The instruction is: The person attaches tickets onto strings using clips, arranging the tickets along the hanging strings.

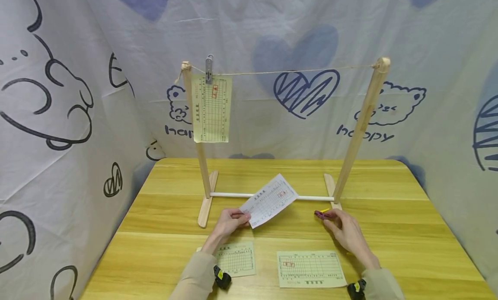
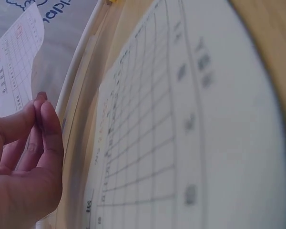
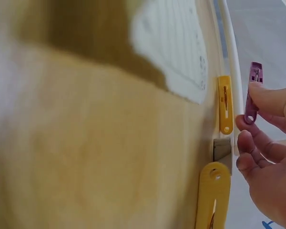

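Between thumb and fingers of my left hand a white printed form is pinched by its lower left corner, tilted above the table. In the left wrist view the form bends slightly away from the fingertips. My right hand grips a purple clothespin, thumb on one side of it. Two yellow clothespins appear close to that hand in the right wrist view. On the string, a grey clothespin holds up a pale yellow form beside the left post.
The string runs between two wooden posts on flat feet, joined low down by a white rod. Two pale yellow forms lie nearer me on the wooden table: one form towards the right, another partly under my left arm.
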Motion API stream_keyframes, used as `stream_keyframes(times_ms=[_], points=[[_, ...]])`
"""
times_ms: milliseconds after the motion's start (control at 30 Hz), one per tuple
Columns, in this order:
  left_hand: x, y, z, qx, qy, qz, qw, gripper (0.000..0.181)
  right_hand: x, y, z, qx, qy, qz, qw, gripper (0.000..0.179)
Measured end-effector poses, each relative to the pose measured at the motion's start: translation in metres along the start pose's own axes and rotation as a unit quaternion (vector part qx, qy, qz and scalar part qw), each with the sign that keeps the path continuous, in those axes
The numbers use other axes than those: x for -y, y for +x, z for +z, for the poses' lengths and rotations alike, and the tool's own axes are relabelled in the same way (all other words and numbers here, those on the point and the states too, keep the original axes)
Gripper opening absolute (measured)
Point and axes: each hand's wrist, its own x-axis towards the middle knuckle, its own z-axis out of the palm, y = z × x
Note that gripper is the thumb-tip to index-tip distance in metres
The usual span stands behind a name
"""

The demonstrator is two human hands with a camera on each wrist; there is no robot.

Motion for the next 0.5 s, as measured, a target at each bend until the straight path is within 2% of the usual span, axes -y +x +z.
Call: stream_keyframes(times_ms=[133,233,333,500], points=[[0.0,0.0,0.003,-0.008,-0.036,0.0,0.9993,0.033,0.005,0.001,0.001,-0.025,0.047,0.005,0.9986,0.022],[-0.001,0.001,0.007,-0.018,-0.066,-0.003,0.9976,0.034,0.011,0.004,0.001,-0.046,0.108,0.021,0.9929,0.023],[-0.002,0.002,0.01,-0.024,-0.089,-0.002,0.9957,0.036,0.018,0.007,-0.001,-0.058,0.173,0.04,0.9824,0.024],[-0.003,0.002,0.018,-0.034,-0.122,0.013,0.9918,0.037,0.029,0.012,-0.006,-0.063,0.27,0.089,0.9568,0.032]])
